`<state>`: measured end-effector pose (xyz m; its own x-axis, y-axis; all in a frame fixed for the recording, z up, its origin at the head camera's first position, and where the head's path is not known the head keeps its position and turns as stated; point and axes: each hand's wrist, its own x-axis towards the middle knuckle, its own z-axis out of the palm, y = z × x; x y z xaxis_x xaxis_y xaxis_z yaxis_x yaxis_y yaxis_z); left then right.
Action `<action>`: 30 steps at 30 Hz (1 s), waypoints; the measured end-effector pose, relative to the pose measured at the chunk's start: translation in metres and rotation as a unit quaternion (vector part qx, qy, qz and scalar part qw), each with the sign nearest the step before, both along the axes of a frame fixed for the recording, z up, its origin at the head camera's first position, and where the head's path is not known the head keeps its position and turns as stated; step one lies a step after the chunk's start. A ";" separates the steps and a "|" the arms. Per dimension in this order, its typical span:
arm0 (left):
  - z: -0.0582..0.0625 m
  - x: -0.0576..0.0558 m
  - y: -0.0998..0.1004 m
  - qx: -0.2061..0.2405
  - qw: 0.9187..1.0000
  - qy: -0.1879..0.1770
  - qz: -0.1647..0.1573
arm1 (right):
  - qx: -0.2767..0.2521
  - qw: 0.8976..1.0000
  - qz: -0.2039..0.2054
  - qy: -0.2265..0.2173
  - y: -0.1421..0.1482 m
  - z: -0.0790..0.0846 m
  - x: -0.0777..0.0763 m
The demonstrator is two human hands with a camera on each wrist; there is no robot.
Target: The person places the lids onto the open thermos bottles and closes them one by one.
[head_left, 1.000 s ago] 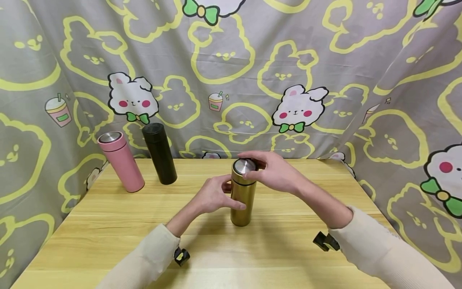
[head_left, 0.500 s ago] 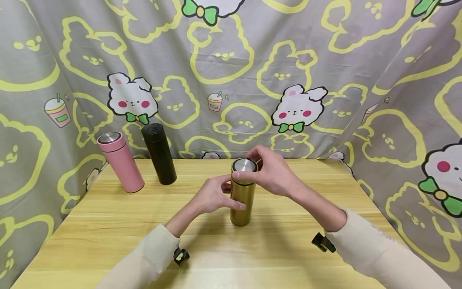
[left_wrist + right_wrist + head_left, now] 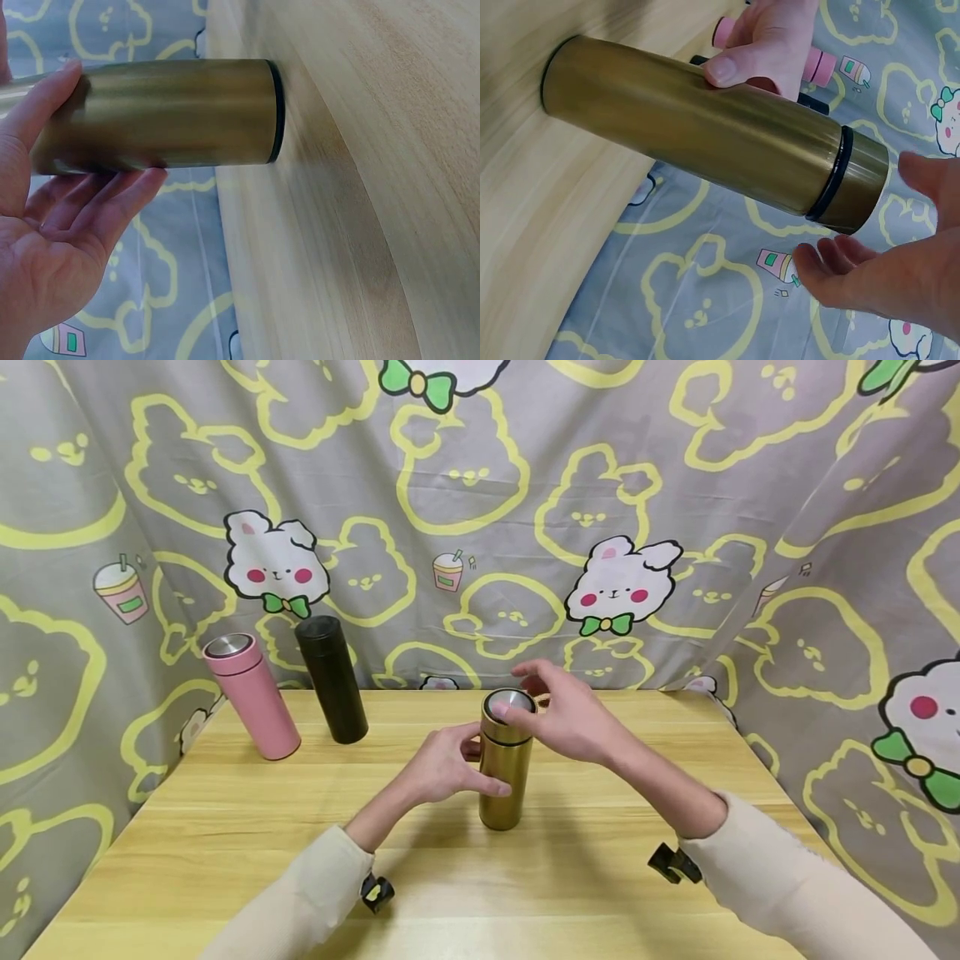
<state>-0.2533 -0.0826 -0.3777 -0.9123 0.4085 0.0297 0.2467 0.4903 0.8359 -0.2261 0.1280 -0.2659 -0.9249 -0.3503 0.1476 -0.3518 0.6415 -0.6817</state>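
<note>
A gold thermos bottle [image 3: 506, 806] stands upright on the wooden table, its lid [image 3: 864, 184] seated on top above a black ring. My left hand [image 3: 442, 766] grips the bottle's body from the left, thumb across the front; in the left wrist view the fingers of this hand [image 3: 56, 255] curve round the far side. Around the lid hovers my right hand [image 3: 577, 722], its thumb over the top edge. Seen from the right wrist, the right hand's thumb and fingers [image 3: 832, 274] are spread and apart from the lid.
At the back left stand a pink thermos [image 3: 258, 702] and a black thermos [image 3: 333, 689], both upright. A patterned curtain [image 3: 480, 543] hangs behind and at both sides of the table [image 3: 465, 893].
The right hand has turned about the lid, its thumb going left across the lid and then back, and its fingers have loosened from it. The left hand and bottle stay in place.
</note>
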 end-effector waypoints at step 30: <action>0.000 0.001 0.000 0.006 1.000 -0.009 -0.002 | 0.013 0.999 0.029 -0.017 0.004 0.005 -0.001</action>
